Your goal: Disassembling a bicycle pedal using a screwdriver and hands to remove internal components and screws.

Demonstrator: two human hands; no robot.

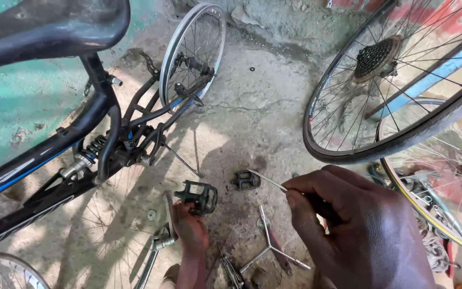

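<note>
Head view. The left hand [189,231], at lower centre of the frame, grips a black bicycle pedal [198,196] from below, fingers clenched around its body. The pedal is detached from any crank and held just above the concrete floor [252,112].

The right hand [356,230], at lower right, is closed around the dark handle of a screwdriver [267,180]. The thin metal shaft points toward upper left, and its tip lies near a second black pedal [246,180] resting on the floor at centre.

Status, as judged from the layout: both pedals are off the bicycle, so removal appears complete; servicing or refitting appears to remain. No pedal is mounted on the black bicycle frame [54,155] in the left half of the frame, as far as the view shows.

Loose tools lie on the floor at bottom centre: a three-way Y wrench [267,249] and a crank arm [162,235] beside the left hand. A wheel with cassette [397,80] stands at upper right.
</note>
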